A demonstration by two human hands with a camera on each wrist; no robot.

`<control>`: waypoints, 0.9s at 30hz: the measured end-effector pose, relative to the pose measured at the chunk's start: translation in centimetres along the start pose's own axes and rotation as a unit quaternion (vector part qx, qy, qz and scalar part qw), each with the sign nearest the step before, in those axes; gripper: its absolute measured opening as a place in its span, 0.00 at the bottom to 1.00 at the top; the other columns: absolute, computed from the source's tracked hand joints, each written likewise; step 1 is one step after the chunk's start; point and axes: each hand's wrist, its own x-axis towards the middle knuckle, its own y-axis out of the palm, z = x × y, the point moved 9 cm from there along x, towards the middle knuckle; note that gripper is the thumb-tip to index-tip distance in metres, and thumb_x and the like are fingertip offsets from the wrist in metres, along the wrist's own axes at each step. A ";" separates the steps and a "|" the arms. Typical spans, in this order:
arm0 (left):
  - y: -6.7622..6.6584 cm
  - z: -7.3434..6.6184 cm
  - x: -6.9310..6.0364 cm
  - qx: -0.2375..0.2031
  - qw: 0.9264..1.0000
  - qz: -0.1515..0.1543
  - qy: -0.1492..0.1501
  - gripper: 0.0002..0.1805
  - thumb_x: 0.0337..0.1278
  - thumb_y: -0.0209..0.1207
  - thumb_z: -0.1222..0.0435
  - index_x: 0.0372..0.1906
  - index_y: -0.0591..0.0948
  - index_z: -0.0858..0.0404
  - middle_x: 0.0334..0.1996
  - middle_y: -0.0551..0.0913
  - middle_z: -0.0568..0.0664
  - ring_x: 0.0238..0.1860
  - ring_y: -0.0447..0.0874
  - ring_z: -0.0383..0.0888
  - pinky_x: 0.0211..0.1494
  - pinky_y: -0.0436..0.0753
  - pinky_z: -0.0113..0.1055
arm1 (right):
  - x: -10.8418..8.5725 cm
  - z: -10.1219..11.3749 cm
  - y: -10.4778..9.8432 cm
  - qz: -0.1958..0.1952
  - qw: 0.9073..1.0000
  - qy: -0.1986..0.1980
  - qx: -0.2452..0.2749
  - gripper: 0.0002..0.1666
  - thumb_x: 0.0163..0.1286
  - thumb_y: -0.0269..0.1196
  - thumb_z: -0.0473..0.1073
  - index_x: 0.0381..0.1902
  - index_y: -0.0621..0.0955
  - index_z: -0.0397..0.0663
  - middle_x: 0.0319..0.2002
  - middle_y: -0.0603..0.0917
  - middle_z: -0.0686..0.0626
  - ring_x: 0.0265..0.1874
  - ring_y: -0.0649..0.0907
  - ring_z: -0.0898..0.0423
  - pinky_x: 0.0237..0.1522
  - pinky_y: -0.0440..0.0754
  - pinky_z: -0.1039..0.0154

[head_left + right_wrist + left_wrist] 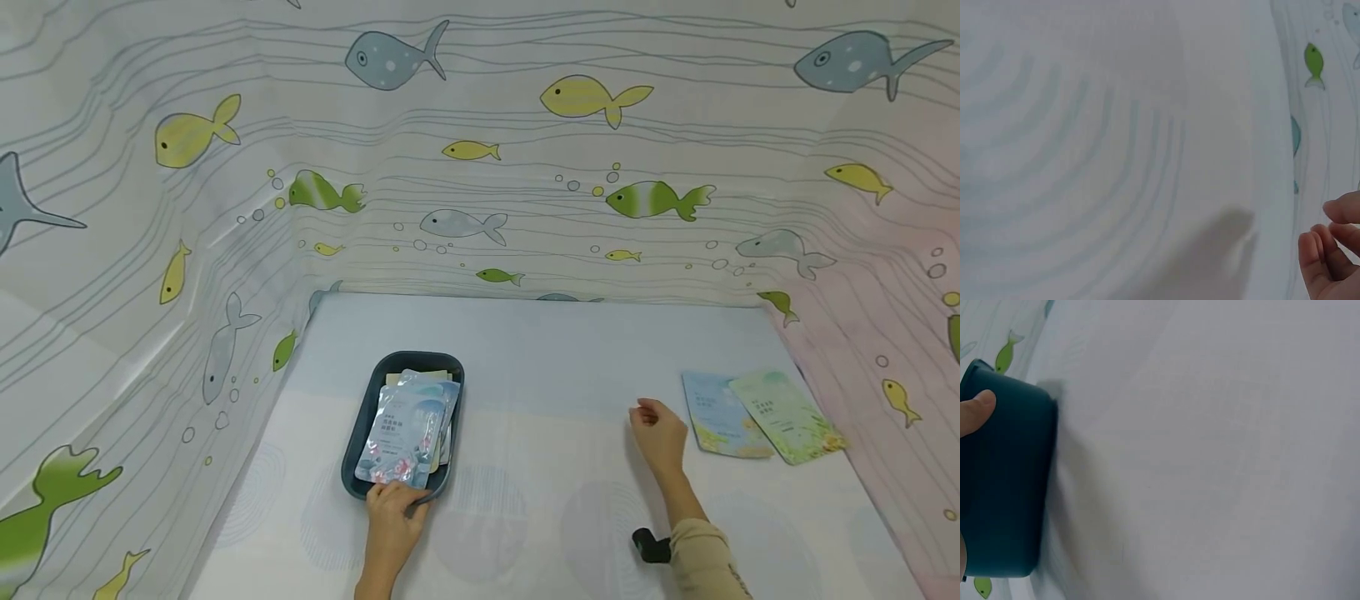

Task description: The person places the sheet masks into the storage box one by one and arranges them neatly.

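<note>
A dark teal plastic tray [352, 446] stands on the left part of the table, with several flat, glossy sachets [401, 429] stacked in it. On top lies a pale blue one with pink flowers. My left hand [392, 525] grips the tray's near rim; the left wrist view has its thumb [979, 412] against the outer wall. My right hand [662, 437] hovers above the table, loosely curled and holding nothing. Just right of it lie a blue sachet [720, 421] and a green sachet [783, 417], the green overlapping the blue.
A white cloth with faint circle patterns covers the table [540, 358]. Fish-printed sheeting [480, 183] rises as walls at the back, left and right. A black wrist camera [650, 546] sits by the right sleeve [705, 558].
</note>
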 end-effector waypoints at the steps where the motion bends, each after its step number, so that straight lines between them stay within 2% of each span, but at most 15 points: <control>1: 0.0 0.0 0.0 -0.001 1.000 0.000 -0.001 0.17 0.09 0.74 0.79 0.18 0.84 0.61 0.16 0.81 0.43 0.23 0.74 0.39 0.41 0.60 0.38 | 0.2 -0.6 -0.7 -0.007 1.000 0.002 -0.011 0.09 0.53 0.64 0.27 0.34 0.82 0.27 0.24 0.83 0.38 0.23 0.81 0.46 0.27 0.67 0.84; 6: -0.1 0.1 0.0 0.000 1.000 0.004 -0.010 0.16 0.10 0.74 0.79 0.17 0.85 0.61 0.15 0.81 0.43 0.23 0.74 0.38 0.41 0.60 0.38 | 0.6 -3.2 -3.4 -0.016 0.998 0.037 -0.054 0.10 0.54 0.63 0.29 0.36 0.82 0.28 0.25 0.83 0.36 0.24 0.80 0.46 0.27 0.66 0.80; 12: 0.0 0.2 0.0 0.002 1.000 0.011 -0.018 0.16 0.11 0.74 0.79 0.18 0.85 0.61 0.16 0.82 0.43 0.23 0.74 0.38 0.41 0.60 0.38 | 0.6 -5.5 -5.2 -0.003 0.993 0.087 -0.077 0.13 0.57 0.62 0.32 0.40 0.81 0.28 0.29 0.83 0.35 0.29 0.80 0.44 0.29 0.63 0.80; 15: 0.1 0.2 0.0 0.001 1.000 0.013 -0.020 0.16 0.11 0.74 0.79 0.18 0.85 0.61 0.16 0.82 0.43 0.23 0.74 0.39 0.41 0.60 0.38 | 0.6 -6.4 -6.1 0.003 0.990 0.111 -0.082 0.15 0.59 0.61 0.34 0.43 0.80 0.28 0.33 0.82 0.33 0.32 0.80 0.42 0.32 0.67 0.73; 20: 0.0 0.1 0.0 0.003 1.000 0.008 -0.012 0.16 0.10 0.75 0.78 0.17 0.85 0.61 0.16 0.81 0.42 0.23 0.74 0.39 0.41 0.60 0.38 | 0.8 -7.8 -7.8 0.001 0.985 0.146 -0.095 0.18 0.62 0.59 0.36 0.47 0.77 0.27 0.38 0.80 0.30 0.38 0.79 0.38 0.42 0.70 0.50; 22: 0.0 0.1 0.1 0.004 1.000 0.009 -0.013 0.16 0.10 0.75 0.78 0.17 0.85 0.61 0.16 0.82 0.42 0.23 0.74 0.39 0.41 0.60 0.39 | 0.8 -8.5 -8.4 0.003 0.983 0.158 -0.097 0.19 0.62 0.58 0.36 0.48 0.76 0.26 0.40 0.79 0.29 0.39 0.77 0.37 0.44 0.68 0.45; 27: 0.0 0.2 0.1 0.005 1.000 0.015 -0.022 0.16 0.11 0.75 0.78 0.18 0.85 0.61 0.17 0.82 0.43 0.24 0.74 0.39 0.41 0.60 0.39 | 0.9 -10.5 -9.5 0.010 0.975 0.192 -0.109 0.22 0.63 0.56 0.37 0.52 0.74 0.26 0.44 0.76 0.27 0.43 0.76 0.35 0.45 0.69 0.43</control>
